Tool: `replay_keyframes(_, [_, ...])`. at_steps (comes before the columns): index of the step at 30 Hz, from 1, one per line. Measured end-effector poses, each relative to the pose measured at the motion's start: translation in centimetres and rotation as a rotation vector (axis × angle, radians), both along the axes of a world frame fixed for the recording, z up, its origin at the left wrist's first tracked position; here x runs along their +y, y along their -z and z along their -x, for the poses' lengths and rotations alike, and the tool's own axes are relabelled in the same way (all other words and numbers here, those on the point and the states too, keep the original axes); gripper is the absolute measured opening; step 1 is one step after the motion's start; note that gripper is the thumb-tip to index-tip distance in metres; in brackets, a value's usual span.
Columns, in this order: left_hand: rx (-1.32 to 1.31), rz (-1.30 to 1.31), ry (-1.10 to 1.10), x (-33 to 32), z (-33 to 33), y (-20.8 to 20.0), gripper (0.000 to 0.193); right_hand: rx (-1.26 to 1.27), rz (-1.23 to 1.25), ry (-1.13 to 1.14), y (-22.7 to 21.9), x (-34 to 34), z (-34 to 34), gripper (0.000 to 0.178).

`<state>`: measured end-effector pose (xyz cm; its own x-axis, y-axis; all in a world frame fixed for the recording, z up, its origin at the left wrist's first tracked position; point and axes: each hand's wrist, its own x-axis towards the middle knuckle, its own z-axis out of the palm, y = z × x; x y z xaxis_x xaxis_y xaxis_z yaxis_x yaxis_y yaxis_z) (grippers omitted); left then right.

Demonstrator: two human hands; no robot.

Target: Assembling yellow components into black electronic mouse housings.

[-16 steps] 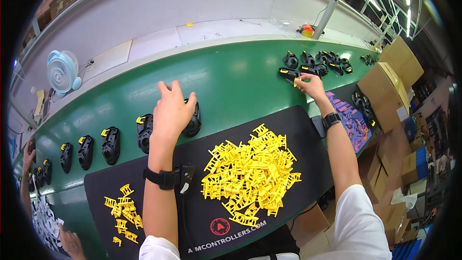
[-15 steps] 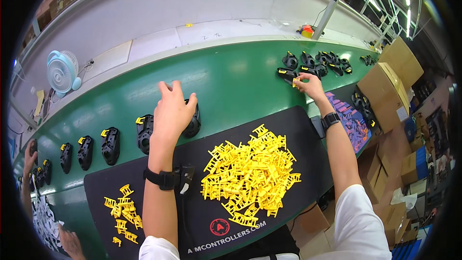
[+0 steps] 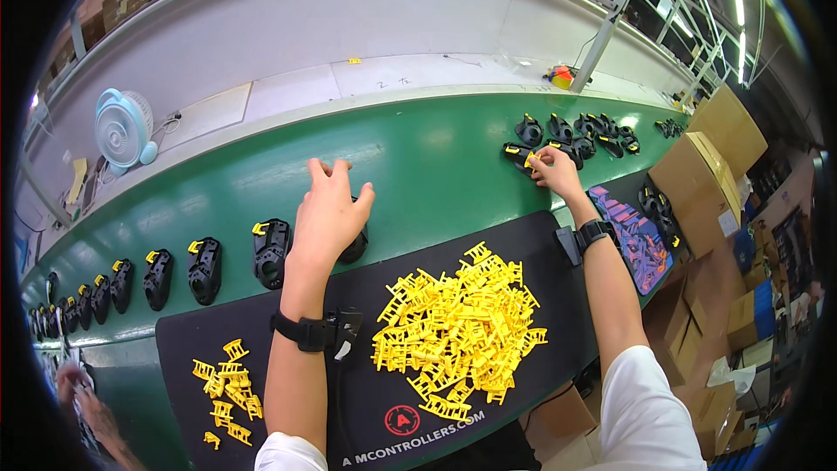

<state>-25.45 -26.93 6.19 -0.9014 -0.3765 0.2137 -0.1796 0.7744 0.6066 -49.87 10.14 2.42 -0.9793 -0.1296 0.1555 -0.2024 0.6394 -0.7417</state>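
"What does the right hand (image 3: 554,174) have hold of?"

"A yellow clip (image 3: 533,160), pinched between thumb and fingertips, toward the upper right of the frame. It is at the right end of a black shell (image 3: 515,154); whether it is seated there, I cannot tell"

"And the left hand (image 3: 331,214)?"

"That one is left of the middle of the frame, fingers spread apart and thumb out to the side, with nothing visible in its grasp. A half-hidden shell (image 3: 356,246) lies behind it; I cannot tell whether they touch"

"Any more shells about?"

"Yes, a row of shells (image 3: 205,272) runs from beside that hand to the left edge of the frame, several with yellow pieces on them. A cluster of shells (image 3: 584,147) stands on the green worktop (image 3: 418,166) just beyond the pinching hand"

"Where are the loose clips?"

"A big yellow pile (image 3: 458,327) lies on the black mat (image 3: 554,288), low in the middle of the frame, between the two forearms. A smaller group (image 3: 231,384) is at the lower left, on the same mat"

"Anyone else there?"

"A co-worker's hand (image 3: 96,414) shows at the lower left edge, too blurred to say what it holds, and a pale blue fan (image 3: 122,131) stands at the upper left"
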Motion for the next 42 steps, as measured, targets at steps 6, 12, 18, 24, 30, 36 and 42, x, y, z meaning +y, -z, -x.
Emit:
replay_keyframes(6, [0.094,-0.091,0.05,-0.8,0.0,1.1,0.053,-0.347,0.35,-0.372,-2.7,-5.3,-4.7,0.026])
replay_keyframes(12, [0.514,-1.159,0.62,1.9,2.1,0.9,0.042,-0.781,0.941,-0.972,-8.9,-12.7,-14.1,0.022])
replay_keyframes(18, [0.68,-1.416,0.408,0.4,0.1,-3.0,0.041,-0.632,0.988,-0.994,-11.0,-15.8,-15.5,0.027])
replay_keyframes(24, [0.655,-1.365,0.301,-0.2,-1.3,-5.0,0.041,-0.72,1.148,-1.3,-11.1,-15.1,-15.2,0.036])
replay_keyframes(30, [0.604,-1.535,0.564,0.7,-1.7,-4.9,0.05,-0.732,1.173,-1.179,-12.0,-15.0,-15.6,0.035])
replay_keyframes(36, [0.56,-1.349,0.564,3.1,-1.2,-5.5,0.055,-0.292,0.929,-0.952,-13.2,-14.2,-15.9,0.035])
replay_keyframes(42, [0.514,-1.245,0.639,4.2,-1.0,-4.9,0.051,0.173,0.559,-0.719,-13.4,-14.9,-17.9,0.034])
